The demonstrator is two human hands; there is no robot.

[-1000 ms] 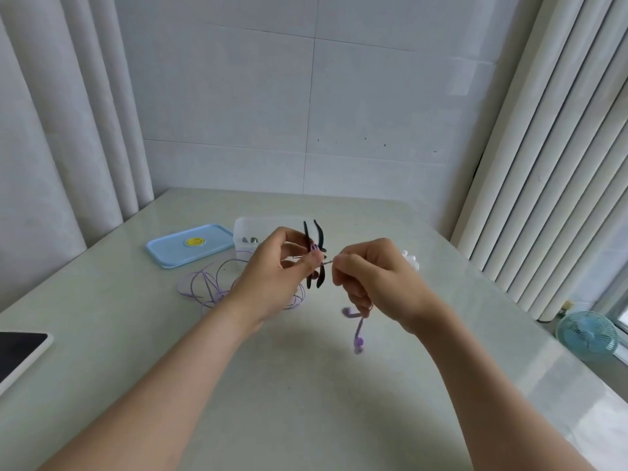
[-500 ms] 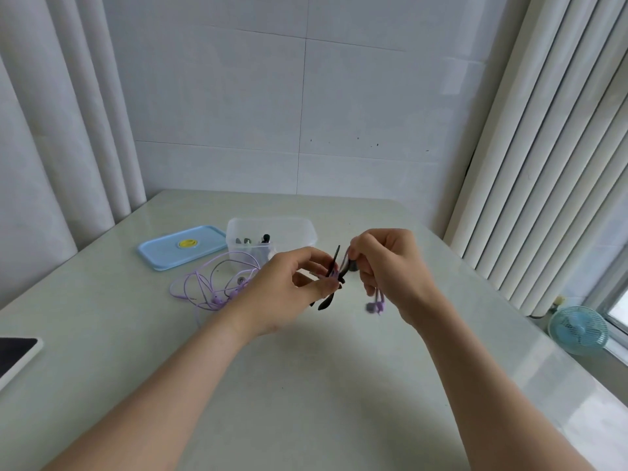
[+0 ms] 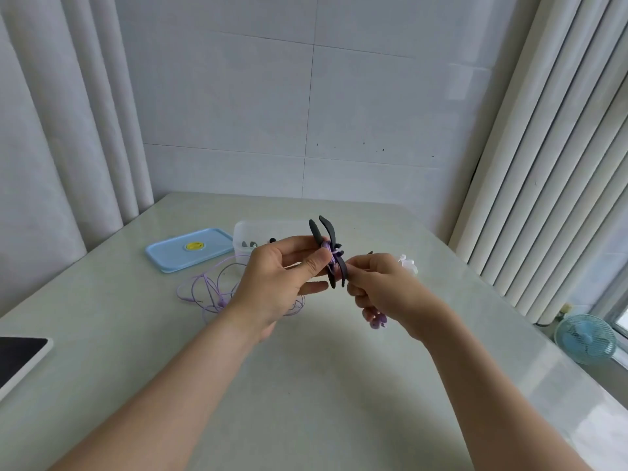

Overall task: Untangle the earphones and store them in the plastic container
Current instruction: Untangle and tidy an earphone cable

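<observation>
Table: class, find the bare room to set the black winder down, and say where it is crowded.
Bare: the near table between the forearms; the left strip between tablet and cable loops; the far edge behind the container. Crowded: the patch around lid, container and loops.

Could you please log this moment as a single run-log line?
left hand: holds black winder | right hand: pinches purple earphone cable at winder | plastic container: open, blue lid beside it
</observation>
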